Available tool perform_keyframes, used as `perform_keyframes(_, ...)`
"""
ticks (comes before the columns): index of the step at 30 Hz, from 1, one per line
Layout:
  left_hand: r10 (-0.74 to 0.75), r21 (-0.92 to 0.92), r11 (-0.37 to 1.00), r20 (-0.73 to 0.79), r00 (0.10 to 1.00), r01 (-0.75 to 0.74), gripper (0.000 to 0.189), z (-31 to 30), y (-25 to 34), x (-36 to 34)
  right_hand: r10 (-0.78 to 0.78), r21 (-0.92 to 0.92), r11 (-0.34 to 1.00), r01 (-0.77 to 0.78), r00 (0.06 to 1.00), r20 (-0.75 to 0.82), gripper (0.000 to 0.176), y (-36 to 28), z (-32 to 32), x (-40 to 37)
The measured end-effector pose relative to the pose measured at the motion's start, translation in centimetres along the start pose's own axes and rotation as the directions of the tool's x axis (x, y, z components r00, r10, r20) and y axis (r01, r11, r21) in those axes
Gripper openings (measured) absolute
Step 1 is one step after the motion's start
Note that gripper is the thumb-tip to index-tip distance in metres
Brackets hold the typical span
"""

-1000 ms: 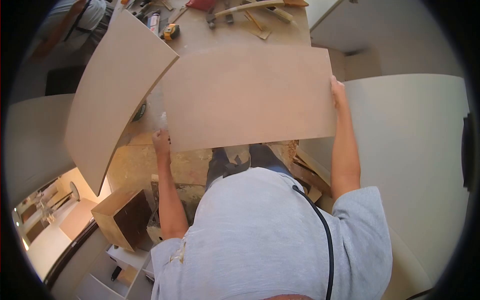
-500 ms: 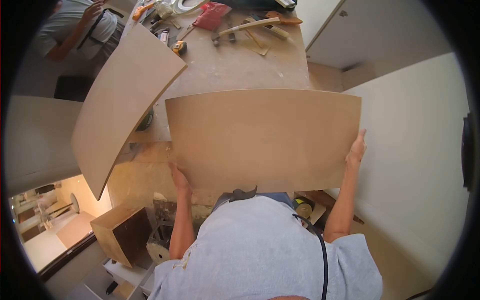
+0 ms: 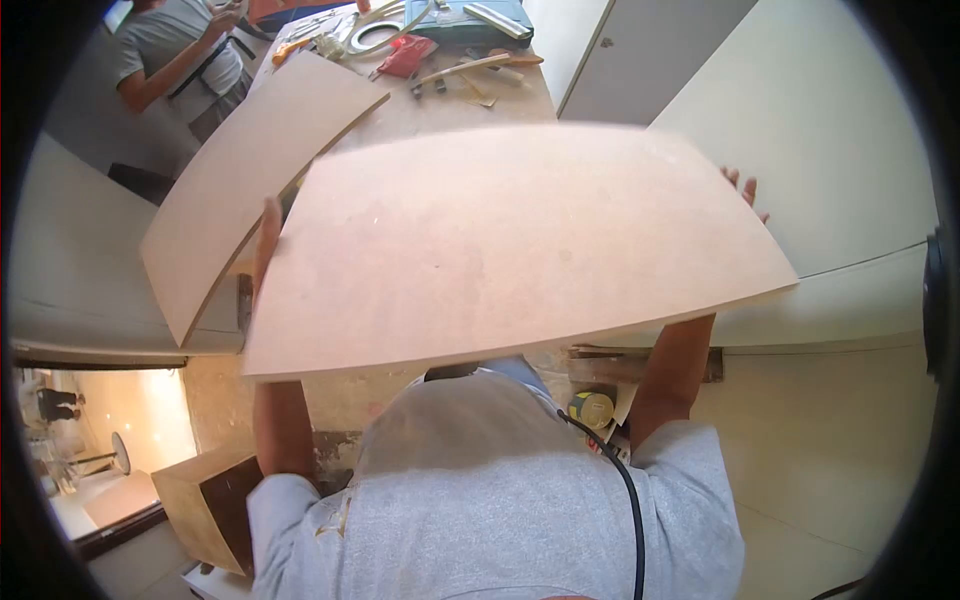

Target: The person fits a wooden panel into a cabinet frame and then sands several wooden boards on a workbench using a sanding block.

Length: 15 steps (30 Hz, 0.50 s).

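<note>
A wide wooden board (image 3: 520,245) is held up in front of my chest, its broad face toward me and tilted flatter. My left hand (image 3: 267,240) grips its left edge, with the thumb side showing and the rest of the hand behind the board. At the right edge, the fingertips of my right hand (image 3: 745,190) stick out past the board; its palm is hidden underneath. Left of it, a second board (image 3: 255,175) leans at an angle against the workbench (image 3: 400,112), close to my left hand.
Tools, a red packet (image 3: 407,56), a roll of tape (image 3: 375,37) and a teal case (image 3: 470,20) lie on the far bench. Another person (image 3: 185,60) stands at the upper left. A wooden box (image 3: 208,505) sits low left. Pale panels (image 3: 800,150) stand on my right.
The board has come up and nearer to me, tipping flatter, with both hands moving up along with it. My view has shifted, and the second board still leans at the left.
</note>
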State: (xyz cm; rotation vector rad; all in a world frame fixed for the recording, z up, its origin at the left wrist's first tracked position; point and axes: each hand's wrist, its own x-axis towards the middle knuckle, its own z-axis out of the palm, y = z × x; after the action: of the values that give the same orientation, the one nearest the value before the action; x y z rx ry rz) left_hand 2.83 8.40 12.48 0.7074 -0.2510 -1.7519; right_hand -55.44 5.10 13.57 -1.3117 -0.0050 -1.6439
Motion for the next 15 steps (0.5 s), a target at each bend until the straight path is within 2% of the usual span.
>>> perform_keyframes(1, 0.031, 0.152, 0.988, -0.034, 0.999, -0.025, 0.042, 0.2, 0.5, 0.2, 0.05, 0.022, 0.999, -0.045, 0.914, -0.403, 0.052, 0.3, 4.2, 1.2)
perform_keyframes(2, 0.062, 0.303, 0.952, -0.068, 0.996, -0.038, 0.035, 0.5, 0.9, 0.5, 0.085, 0.053, 0.996, -0.068, 0.672, -0.736, 0.05, 0.1, 6.5, 1.7)
perform_keyframes(3, -0.115, 0.183, 0.977, 0.016, 0.993, 0.11, 0.032, -3.1, 2.3, 3.3, 0.196, 0.145, 0.98, -0.133, 0.702, -0.685, 0.05, -0.5, 5.0, 0.9)
perform_keyframes(4, -0.124, 0.232, 0.966, 0.033, 0.992, 0.113, 0.032, -2.9, 2.1, 3.8, 0.096, -0.086, 0.97, -0.228, 0.68, -0.727, 0.051, -1.0, 0.0, -1.2)
perform_keyframes(6, -0.124, 0.266, 0.957, 0.033, 0.992, 0.111, 0.033, -3.4, 1.3, 4.6, 0.004, -0.298, 0.894, -0.335, 0.67, -0.742, 0.055, -1.1, -3.7, -1.9)
perform_keyframes(8, -0.086, 0.392, 0.91, -0.14, 0.986, 0.135, 0.038, -4.5, 0.1, 5.3, 0.226, -0.201, 0.848, -0.491, 0.678, -0.699, 0.053, -3.0, -1.0, -1.7)
perform_keyframes(9, -0.091, 0.392, 0.909, -0.148, 0.985, 0.143, 0.038, -4.7, -0.2, 5.3, 0.328, -0.16, 0.81, -0.563, 0.663, -0.673, 0.052, -4.3, 0.6, -1.7)
perform_keyframes(10, -0.062, 0.485, 0.866, -0.141, 0.988, 0.123, 0.039, -5.0, -0.6, 5.5, 0.425, -0.125, 0.764, -0.633, 0.64, -0.641, 0.052, -5.3, 1.6, -1.6)
perform_keyframes(11, -0.039, 0.571, 0.814, -0.133, 0.99, 0.109, 0.041, -5.3, -1.2, 5.8, 0.519, -0.092, 0.706, -0.702, 0.602, -0.607, 0.051, -5.8, 1.7, -1.7)
perform_keyframes(12, -0.055, 0.567, 0.814, -0.141, 0.988, 0.126, 0.041, -6.4, -1.4, 6.9, 0.666, -0.045, 0.58, -0.814, 0.505, -0.549, 0.049, -6.1, -1.6, -2.6)
perform_keyframes(14, -0.054, 0.731, 0.671, -0.124, 0.991, 0.128, 0.046, -8.6, -1.5, 9.8, 0.68, -0.068, 0.449, -0.891, 0.39, -0.622, 0.051, -3.6, -7.5, -6.1)
perform_keyframes(15, -0.07, 0.732, 0.667, -0.121, 0.99, 0.137, 0.046, -8.3, -2.6, 10.6, 0.646, -0.09, 0.401, -0.912, 0.351, -0.678, 0.05, -2.1, -9.4, -7.6)
